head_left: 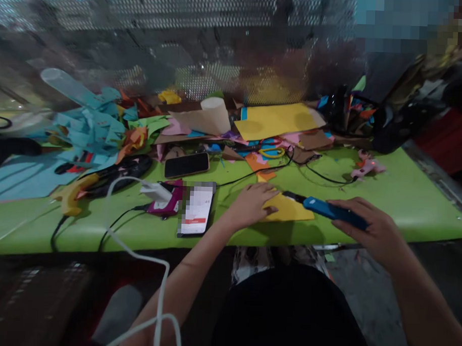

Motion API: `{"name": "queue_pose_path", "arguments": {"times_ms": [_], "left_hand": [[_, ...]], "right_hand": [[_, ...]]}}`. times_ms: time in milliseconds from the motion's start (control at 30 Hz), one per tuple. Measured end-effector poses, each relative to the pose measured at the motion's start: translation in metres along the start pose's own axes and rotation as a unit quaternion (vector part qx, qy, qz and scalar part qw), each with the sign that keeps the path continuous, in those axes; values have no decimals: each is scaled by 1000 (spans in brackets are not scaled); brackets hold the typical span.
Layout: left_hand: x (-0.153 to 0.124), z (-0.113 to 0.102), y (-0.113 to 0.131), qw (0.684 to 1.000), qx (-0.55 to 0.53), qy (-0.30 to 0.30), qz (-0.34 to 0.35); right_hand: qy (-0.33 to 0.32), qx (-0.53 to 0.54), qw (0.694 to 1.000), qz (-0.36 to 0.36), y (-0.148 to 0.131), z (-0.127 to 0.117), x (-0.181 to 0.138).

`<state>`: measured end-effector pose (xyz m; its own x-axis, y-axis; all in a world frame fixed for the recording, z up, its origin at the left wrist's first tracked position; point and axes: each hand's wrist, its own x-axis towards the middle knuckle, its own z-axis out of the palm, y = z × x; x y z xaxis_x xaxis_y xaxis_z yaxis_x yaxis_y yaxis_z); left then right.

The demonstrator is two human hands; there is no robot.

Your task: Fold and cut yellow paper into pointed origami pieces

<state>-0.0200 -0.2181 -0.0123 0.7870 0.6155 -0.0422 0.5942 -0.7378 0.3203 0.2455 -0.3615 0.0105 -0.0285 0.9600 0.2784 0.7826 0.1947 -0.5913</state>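
Observation:
My left hand (251, 206) lies with its fingers stretched out over the left part of a yellow sheet (292, 209), touching it. The sheet is flat on the green table (408, 199). In my right hand (376, 231) is a blue-handled utility knife (326, 209), my fingers wrapped round the handle. Its dark tip points left and is over the sheet, close to my left fingers. I cannot tell whether the tip touches the paper. Beyond my left hand is an orange paper scrap (261, 166).
Left of my hands are a lit phone (197, 209), a dark phone (187, 165), a purple power strip (165, 203) and a yellow corded tool (76, 195). Paper scraps (90, 127) and yellow-handled scissors (271, 152) lie farther back. A pink glue gun (367, 165) is at right.

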Motion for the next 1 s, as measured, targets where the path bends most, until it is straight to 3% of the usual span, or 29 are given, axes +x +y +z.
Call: {"name": "queue_pose_path", "arguments": {"times_ms": [67,200,400,567,700,800,867,967,1000], "left_hand": [[-3,2,2,1000,17,15,-8],[-8,4,7,1000,9,21,-11],[-7,4,9,998,-49,3,-47],[-5,8,5,991,-119,0,-64],[-5,9,1,978,-196,13,-65],[-7,10,-2,953,-291,37,-78],[-7,10,-4,935,-340,63,-82],[-4,10,-4,915,-382,99,-86],[-2,9,-4,910,-392,110,-85]], "right_hand": [[52,-30,998,-10,13,-10,28],[83,-62,994,-24,39,-9,108],[61,-90,993,39,62,33,233],[46,-114,990,71,68,65,284],[17,-123,990,67,65,66,282],[-19,-91,995,26,48,52,254],[-99,15,995,-25,30,40,223],[-268,103,957,-49,5,28,172],[-296,106,948,-49,0,26,158]]}}
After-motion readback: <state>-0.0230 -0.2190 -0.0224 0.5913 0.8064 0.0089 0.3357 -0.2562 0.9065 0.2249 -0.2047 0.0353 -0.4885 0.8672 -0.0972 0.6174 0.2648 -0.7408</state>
